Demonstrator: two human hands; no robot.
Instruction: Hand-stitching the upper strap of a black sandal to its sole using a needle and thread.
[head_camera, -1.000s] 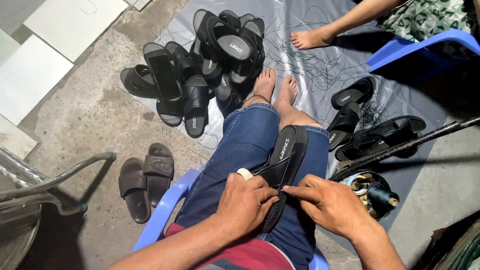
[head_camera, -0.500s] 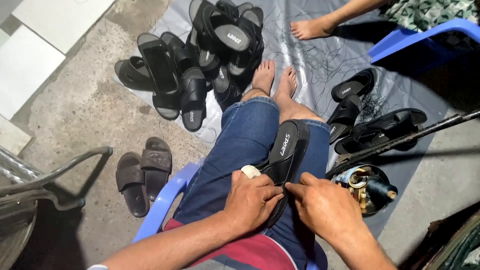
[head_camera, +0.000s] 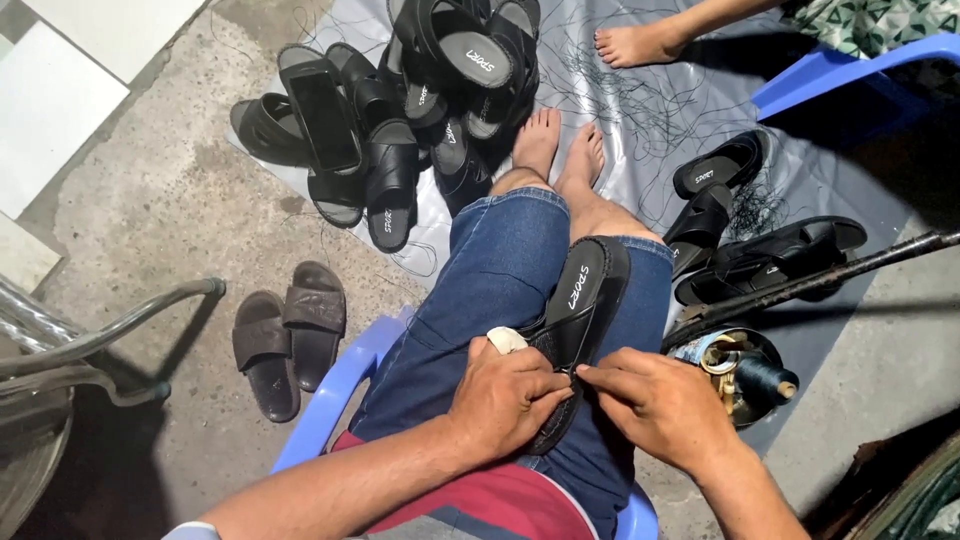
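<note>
On lap: black sandal (head_camera: 580, 310) lengthwise along thigh, toe pointing away.

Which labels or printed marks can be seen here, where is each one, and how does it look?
Sandal on the lap, under the left hand and right hand: small pale mark on black insole.
Sandal pile, top centre: similar pale marks on black insoles.
Sandals at right: same marks.
No packages, signs or screens.

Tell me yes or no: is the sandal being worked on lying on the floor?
No, the black sandal lies on the person's lap, gripped by the left hand and right hand.
</note>
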